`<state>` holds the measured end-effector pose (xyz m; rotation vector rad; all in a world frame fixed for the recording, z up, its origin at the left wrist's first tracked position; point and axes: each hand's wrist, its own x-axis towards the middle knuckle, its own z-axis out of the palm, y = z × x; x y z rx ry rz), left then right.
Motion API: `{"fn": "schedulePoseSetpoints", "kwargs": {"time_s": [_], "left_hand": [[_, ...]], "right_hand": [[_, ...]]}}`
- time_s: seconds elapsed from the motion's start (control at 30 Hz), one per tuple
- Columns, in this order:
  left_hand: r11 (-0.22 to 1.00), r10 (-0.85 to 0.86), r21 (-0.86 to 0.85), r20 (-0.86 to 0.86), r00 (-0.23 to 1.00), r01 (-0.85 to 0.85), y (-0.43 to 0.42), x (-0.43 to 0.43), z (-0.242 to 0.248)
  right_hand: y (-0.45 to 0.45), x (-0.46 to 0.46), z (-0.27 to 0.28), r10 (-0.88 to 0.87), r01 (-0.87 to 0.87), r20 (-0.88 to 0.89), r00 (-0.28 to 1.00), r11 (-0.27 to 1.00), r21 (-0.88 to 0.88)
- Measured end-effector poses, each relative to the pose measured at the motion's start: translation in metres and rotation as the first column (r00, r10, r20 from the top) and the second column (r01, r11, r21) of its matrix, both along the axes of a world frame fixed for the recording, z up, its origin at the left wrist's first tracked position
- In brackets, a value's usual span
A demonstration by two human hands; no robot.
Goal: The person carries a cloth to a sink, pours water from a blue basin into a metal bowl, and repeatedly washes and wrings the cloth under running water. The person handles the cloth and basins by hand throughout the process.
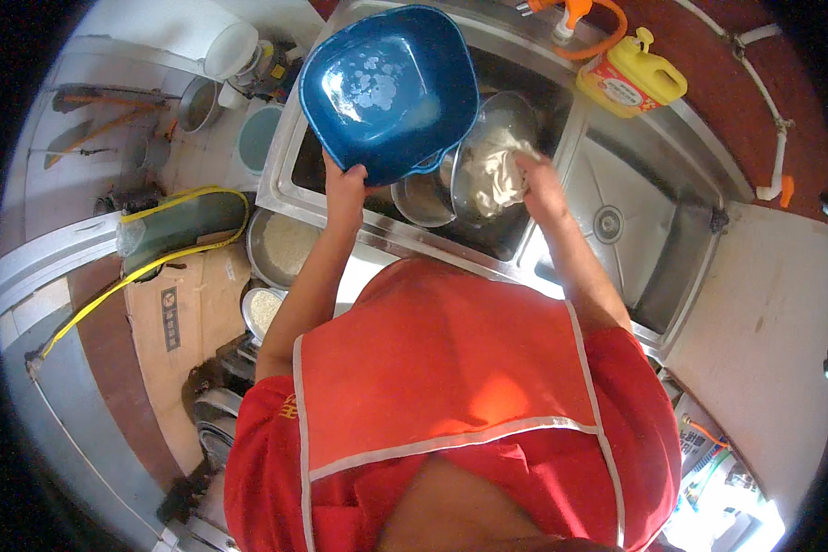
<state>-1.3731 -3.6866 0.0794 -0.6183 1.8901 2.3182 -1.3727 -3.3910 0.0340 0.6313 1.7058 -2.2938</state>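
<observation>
My left hand point(346, 190) grips the near rim of a square blue plastic basin point(379, 90), tilted above the left sink; its inside looks wet, with patches of light shining on it. On a pale, crumpled cloth point(500, 176) my right hand point(539, 181) is closed. The cloth lies in or against a metal bowl point(464, 200) in the left sink. Another metal bowl or pot point(421, 200) sits beside it, partly hidden by the basin.
A right-hand sink point(621, 200) has a drain. Behind it stands a yellow jug point(628, 76) near an orange tap hose point(610, 38). At left are a pan of pale grains point(286, 248), a smaller bowl of grains point(263, 310), a cardboard box point(186, 324) and a yellow hose point(131, 276).
</observation>
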Motion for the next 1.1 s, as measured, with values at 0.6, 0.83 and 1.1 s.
{"fn": "schedulePoseSetpoints", "kwargs": {"time_s": [0.6, 0.83, 1.1], "left_hand": [[0.975, -0.092, 0.216, 0.139, 0.986, 0.060, 0.015, 0.029, 0.039], [0.939, -0.222, 0.309, 0.205, 0.953, 0.152, -0.002, 0.020, 0.029], [0.969, -0.214, 0.143, 0.080, 0.974, 0.202, -0.022, 0.003, 0.050]], "right_hand": [[-0.124, -0.083, 0.085, -0.013, 0.013, -0.170, 0.985, 1.000, 0.002], [-0.171, -0.122, 0.053, 0.111, -0.146, -0.313, 0.943, 0.985, -0.091], [-0.196, -0.114, 0.077, 0.553, -0.567, -0.309, 0.774, 0.822, 0.049]]}}
